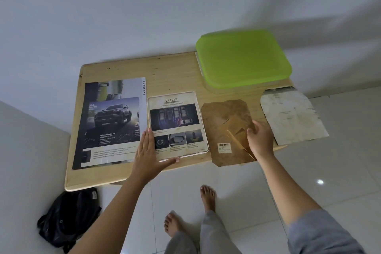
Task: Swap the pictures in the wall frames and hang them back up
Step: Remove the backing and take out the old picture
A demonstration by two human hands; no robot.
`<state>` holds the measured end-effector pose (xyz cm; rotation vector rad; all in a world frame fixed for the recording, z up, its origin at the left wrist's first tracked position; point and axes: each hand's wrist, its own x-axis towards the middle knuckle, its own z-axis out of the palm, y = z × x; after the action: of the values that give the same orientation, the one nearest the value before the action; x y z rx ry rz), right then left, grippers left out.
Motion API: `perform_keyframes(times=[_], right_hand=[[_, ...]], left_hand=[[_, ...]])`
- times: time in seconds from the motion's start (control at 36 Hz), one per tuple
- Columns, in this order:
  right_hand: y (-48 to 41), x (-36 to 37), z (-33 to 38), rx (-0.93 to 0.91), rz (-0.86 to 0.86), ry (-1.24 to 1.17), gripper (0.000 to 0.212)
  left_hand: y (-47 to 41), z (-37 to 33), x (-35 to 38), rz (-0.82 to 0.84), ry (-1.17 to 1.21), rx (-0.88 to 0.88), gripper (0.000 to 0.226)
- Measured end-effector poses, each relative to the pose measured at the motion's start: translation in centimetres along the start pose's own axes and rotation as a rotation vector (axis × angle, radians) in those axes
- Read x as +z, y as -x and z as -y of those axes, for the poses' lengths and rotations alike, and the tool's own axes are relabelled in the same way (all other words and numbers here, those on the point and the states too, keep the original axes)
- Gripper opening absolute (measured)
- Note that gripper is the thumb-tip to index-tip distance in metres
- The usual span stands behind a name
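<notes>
A low wooden table [177, 72] filled the centre of the frame, set against a white wall, with white floor tiles below it. At centre lay the frame [177, 125], flat and face up, showing a "SAFETY" page with car pictures. The left hand [148, 153] lay open and flat, palm down, over the frame's lower left corner, fingers together pointing toward the top of the frame, thumb spread along the frame's near edge; it pressed on the frame rather than gripping it. Just left of the frame, touching or slightly under its edge, lay a large brochure sheet [112, 123] showing a dark pickup truck and the words "SMART CAB". Right of the frame lay the brown backing board [225, 132], back side up, with a barcode sticker near its lower edge and a fold-out stand. The right hand [260, 138] rested at the board's right edge, fingers loosely curled and partly open; whether it actually pinched the board or the stand could not be told. Further right, a stained white sheet [292, 116] overhung the table edge. At upper right of the table sat a clear container with a green lid [243, 59]. A black backpack [69, 219] lay on the floor at lower left, and two bare feet showed at bottom centre.
</notes>
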<state>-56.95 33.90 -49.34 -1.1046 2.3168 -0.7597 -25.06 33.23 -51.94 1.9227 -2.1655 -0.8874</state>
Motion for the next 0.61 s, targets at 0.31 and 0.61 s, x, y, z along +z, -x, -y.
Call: perform_keyframes(times=[0.31,0.61], right_hand=[[2.4,4.4,1.8,-0.422,0.226,0.366,0.047],[3.6,4.8,4.0,-0.408,0.222,0.141,0.046]], left_hand=[[0.0,0.1,0.1,0.003,-0.026,0.002,0.130],[0.2,0.3,0.5,-0.006,-0.057,-0.001,0.130]])
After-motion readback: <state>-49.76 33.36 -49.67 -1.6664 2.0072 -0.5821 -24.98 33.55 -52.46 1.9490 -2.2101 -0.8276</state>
